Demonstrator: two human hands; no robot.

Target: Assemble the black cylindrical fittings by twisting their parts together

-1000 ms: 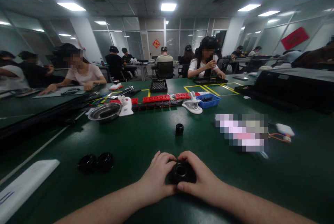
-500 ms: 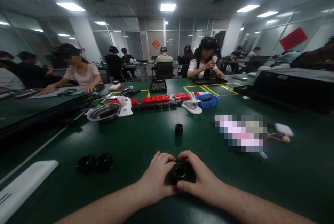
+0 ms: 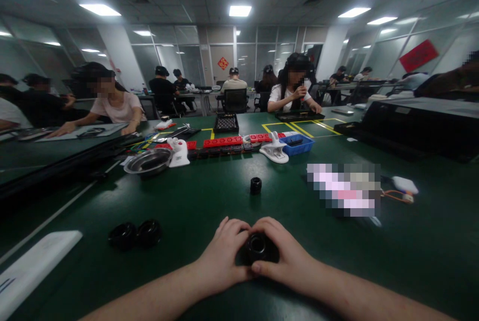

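Close in front of me on the green table, a glossy black ring-shaped part stands with its round opening facing up. From the left, my left hand curves its thumb and fingers around it. My right hand closes round the other side, its thumb at the near edge. Both sets of fingers meet or nearly meet at the far side, and the hands partly hide the part. A smaller black threaded ring stands farther forward. Two more black rings lie side by side to the left.
A white board lies at the near left. Farther back are a metal bowl, white clips, red strips and a blue bin. A blurred-out item lies at right. Co-workers sit across the table.
My right fingers have shifted slightly left around the black ring-shaped part, nearer my left fingertips. The whole view has moved slightly. Otherwise the grip looks much the same.
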